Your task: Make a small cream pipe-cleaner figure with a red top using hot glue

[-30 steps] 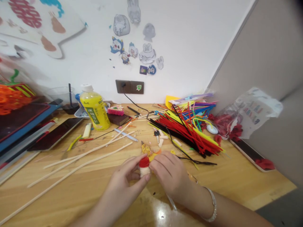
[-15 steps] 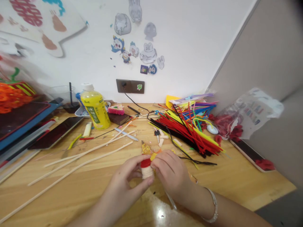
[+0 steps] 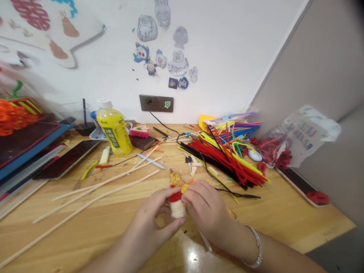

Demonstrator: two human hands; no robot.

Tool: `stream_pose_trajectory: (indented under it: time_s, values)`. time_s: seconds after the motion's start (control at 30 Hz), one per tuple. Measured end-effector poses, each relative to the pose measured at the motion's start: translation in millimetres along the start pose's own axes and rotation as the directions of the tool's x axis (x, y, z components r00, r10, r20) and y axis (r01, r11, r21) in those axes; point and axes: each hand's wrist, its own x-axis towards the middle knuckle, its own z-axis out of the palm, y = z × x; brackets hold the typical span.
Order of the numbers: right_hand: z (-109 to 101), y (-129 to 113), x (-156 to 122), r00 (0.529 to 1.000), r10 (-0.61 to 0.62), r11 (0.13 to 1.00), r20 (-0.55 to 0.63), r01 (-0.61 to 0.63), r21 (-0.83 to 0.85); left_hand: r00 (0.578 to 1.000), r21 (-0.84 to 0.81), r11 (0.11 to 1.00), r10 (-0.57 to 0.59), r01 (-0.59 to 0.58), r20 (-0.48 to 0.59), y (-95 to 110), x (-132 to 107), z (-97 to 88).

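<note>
Hands: closed in narrowly, a cream-and-red pipe-cleaner figure (image 3: 177, 206) held between left hand (image 3: 153, 223) and right hand (image 3: 206, 208).
Change: figure turned, more cream wrapping shown below the red band.
Position: held above the desk (image 3: 57, 212), before a pipe-cleaner heap (image 3: 227, 159); wooden sticks (image 3: 96, 193) left beside it.

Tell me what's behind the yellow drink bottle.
Behind the yellow drink bottle sits a white tray, with something blue at the bottle's shoulder; the bottle covers the tray's middle.
</note>
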Motion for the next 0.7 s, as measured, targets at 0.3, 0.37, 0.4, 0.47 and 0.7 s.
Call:
stream_pose_trajectory:
  time_s: [0.3,0.37,0.4,0.47,0.7]
  values:
    - [-2.1,0.3,-1.0,0.999,-0.022,1.000,0.025,0.022,-0.001,0.987,0.198,0.967,0.157,-0.159,0.022,-5.3,-0.9,-1.0]
    - [-2.6,0.2,-2.1,0.998,-0.039,0.999,0.041,0.039,-0.011,0.984,0.213,0.961,0.177,-0.178,0.028,-4.3,-0.6,-1.0]
    - [-2.7,0.1,-2.7,0.997,-0.047,0.999,0.053,0.048,-0.014,0.982,0.215,0.959,0.185,-0.187,0.030,-3.2,-0.1,-1.2]
    - [-2.7,0.1,-3.6,0.996,-0.051,0.998,0.070,0.053,-0.021,0.979,0.222,0.953,0.200,-0.204,0.043,-0.4,1.5,-1.7]
    - [-2.6,0.0,-2.4,0.991,-0.062,0.997,0.117,0.068,-0.042,0.968,0.303,0.920,0.243,-0.248,0.054,2.9,5.7,-2.5]
